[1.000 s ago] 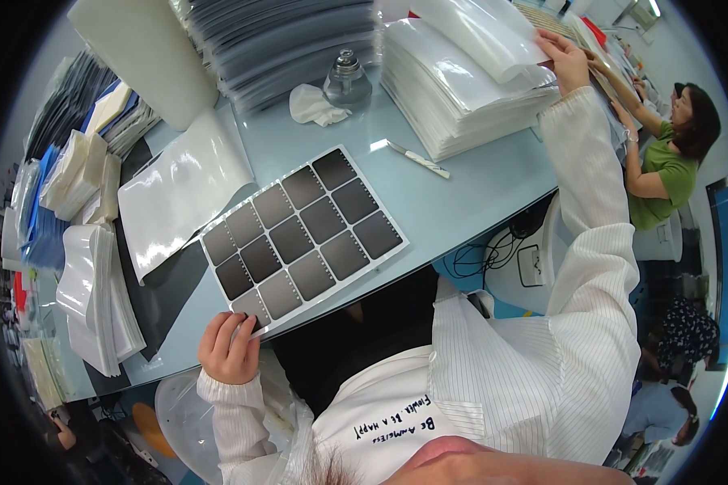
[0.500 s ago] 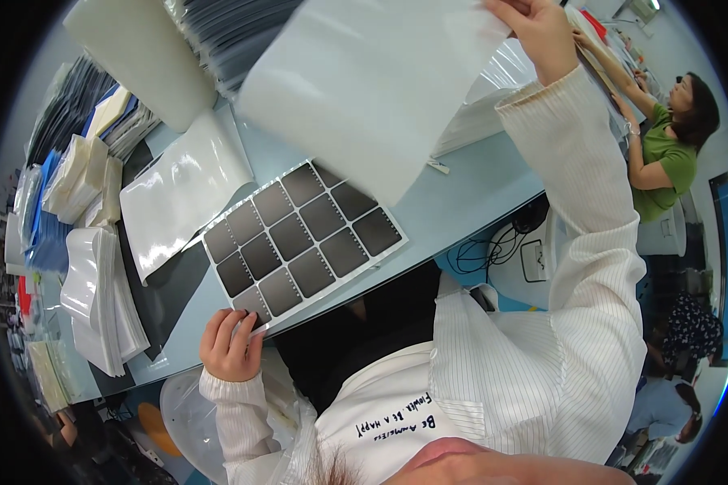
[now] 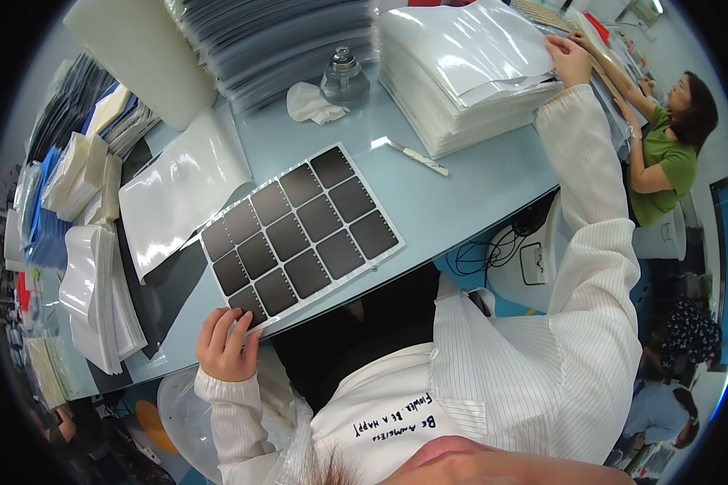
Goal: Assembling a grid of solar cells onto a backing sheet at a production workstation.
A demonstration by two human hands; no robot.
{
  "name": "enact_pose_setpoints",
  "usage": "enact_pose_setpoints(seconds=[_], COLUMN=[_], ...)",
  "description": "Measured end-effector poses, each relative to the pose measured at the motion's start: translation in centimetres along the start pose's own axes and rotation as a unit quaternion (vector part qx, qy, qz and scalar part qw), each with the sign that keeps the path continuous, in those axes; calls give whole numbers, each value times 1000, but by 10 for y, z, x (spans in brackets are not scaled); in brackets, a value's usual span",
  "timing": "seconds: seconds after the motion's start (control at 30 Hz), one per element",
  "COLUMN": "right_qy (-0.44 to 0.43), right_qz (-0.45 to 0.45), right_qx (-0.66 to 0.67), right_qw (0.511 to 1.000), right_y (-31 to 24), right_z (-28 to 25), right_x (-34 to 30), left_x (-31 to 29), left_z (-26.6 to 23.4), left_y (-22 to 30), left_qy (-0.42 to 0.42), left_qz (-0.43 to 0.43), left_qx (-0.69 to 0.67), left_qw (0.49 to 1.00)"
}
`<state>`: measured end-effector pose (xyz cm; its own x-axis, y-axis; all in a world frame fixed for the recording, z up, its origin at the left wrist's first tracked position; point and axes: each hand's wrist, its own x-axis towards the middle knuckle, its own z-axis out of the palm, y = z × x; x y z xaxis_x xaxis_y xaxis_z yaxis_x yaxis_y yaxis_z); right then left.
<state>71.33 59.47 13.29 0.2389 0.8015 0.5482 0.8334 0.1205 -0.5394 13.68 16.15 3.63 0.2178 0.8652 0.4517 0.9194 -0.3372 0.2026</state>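
Note:
A clear sheet carrying several dark square pads (image 3: 298, 232) lies flat on the pale blue table (image 3: 461, 194). My left hand (image 3: 225, 343) pinches its near corner at the table's front edge. My right arm stretches far to the right, and my right hand (image 3: 569, 58) rests on the top white glossy sheet (image 3: 469, 44) of a tall stack (image 3: 453, 105), fingers gripping that sheet's right edge. The sheet lies partly lifted over the stack.
A small glass bottle (image 3: 344, 74) and a crumpled white wipe (image 3: 311, 103) stand behind the pad sheet. A white pen-like tool (image 3: 416, 156) lies beside the stack. More sheet piles (image 3: 97, 299) crowd the left. A person in green (image 3: 663, 153) works at the right.
My right hand swung a white sheet up and across the view half a second ago, and now it is back on the stack with the sheet lying down. My left hand stayed put.

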Motion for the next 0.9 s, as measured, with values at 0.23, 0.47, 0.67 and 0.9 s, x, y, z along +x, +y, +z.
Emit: enact_pose_setpoints(seconds=[0.23, 0.47, 0.67, 0.9], right_qy=[-34, 90, -62, -433], right_qz=[-18, -119, -344, -512], right_qx=[-86, 110, 97, 107], right_qw=[996, 983, 932, 734], right_y=[11, 51, -174, -221], right_z=[10, -38, -50, 37], right_x=[2, 6, -184, -296], left_x=[-5, 6, 13, 44], left_z=[-1, 0, -31, -24], left_y=[0, -3, -21, -136], left_qy=[-2, 6, -1, 25], left_qz=[-7, 11, 8, -96], left_qx=[8, 8, 53, 167], left_qw=[1000, 1000, 999, 981])
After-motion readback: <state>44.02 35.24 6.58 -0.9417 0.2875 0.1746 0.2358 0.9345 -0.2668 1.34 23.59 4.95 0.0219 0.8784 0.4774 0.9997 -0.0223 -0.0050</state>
